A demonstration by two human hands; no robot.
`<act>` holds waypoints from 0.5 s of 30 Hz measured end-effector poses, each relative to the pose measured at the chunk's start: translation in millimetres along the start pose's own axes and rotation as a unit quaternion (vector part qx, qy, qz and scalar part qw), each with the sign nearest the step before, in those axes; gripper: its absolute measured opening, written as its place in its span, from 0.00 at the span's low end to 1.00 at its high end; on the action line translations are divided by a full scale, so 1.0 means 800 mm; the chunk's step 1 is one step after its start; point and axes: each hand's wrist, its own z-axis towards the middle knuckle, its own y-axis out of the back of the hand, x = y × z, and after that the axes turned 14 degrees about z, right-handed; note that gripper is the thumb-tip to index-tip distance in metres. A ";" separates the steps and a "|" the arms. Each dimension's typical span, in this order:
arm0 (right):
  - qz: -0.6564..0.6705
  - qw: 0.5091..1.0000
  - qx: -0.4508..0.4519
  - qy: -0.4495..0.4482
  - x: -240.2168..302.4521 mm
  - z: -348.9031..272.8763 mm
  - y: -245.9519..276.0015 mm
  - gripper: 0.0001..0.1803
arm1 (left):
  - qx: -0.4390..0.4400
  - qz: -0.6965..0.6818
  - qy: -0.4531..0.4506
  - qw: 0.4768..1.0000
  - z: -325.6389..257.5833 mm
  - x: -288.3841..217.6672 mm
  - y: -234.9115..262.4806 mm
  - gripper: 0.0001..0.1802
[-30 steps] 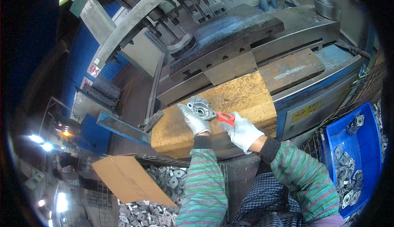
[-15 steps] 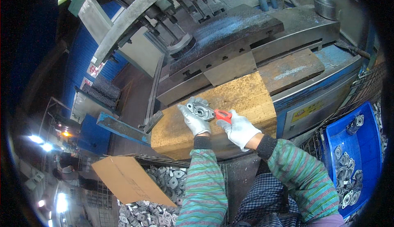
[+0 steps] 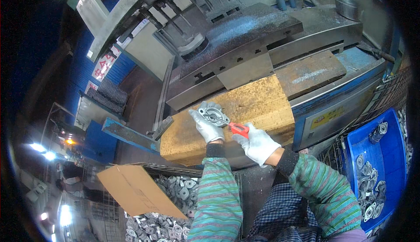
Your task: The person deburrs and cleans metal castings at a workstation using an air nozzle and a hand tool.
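Cardboard sheet (image 3: pixel 133 190): lying tilted at lower left, one corner overhanging a wire cage of grey metal castings (image 3: pixel 175 198).
Blue steel bar (image 3: pixel 127 133): jutting out past the left end of the block, narrowing the room there.
Wooden block (image 3: pixel 258 106): serving as the table, lying across the front of the machine; near edge running just above the sleeves, bare top stretching open to the right of the hands.
Left hand (image 3: pixel 206 126): wearing a white glove, closing around the lower edge of the metal casting (image 3: pixel 213 114), fingers wrapping it from the left.
Metal casting: sitting on the block's top, left of middle, close to the near edge, held by the left hand.
Right hand (image 3: pixel 257 143): wearing a white glove, curling tight around the red-handled tool (image 3: pixel 238 129), hanging just off the block's near edge.
Red-handled tool: pointing up-left, metal tip touching the casting.
Machine bed (image 3: pixel 245 45): looming dark behind the block, leaving a narrow strip of clearance at the back edge.
Blue bin (image 3: pixel 391 154): standing well apart at far right, holding more castings.
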 end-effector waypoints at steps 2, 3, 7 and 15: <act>0.006 1.000 0.006 -0.010 -0.002 0.005 0.001 0.22 | -0.003 -0.002 -0.003 1.000 0.003 0.003 0.002 0.33; 0.007 1.000 0.002 -0.017 -0.007 0.010 0.002 0.22 | -0.003 -0.002 -0.003 1.000 0.003 0.004 0.002 0.33; 0.010 1.000 -0.010 -0.001 -0.008 0.019 0.004 0.22 | -0.005 0.014 -0.007 1.000 0.001 0.003 0.000 0.34; 0.010 1.000 -0.002 -0.009 -0.006 0.022 0.004 0.22 | 0.012 0.025 -0.019 0.999 0.000 0.003 0.004 0.38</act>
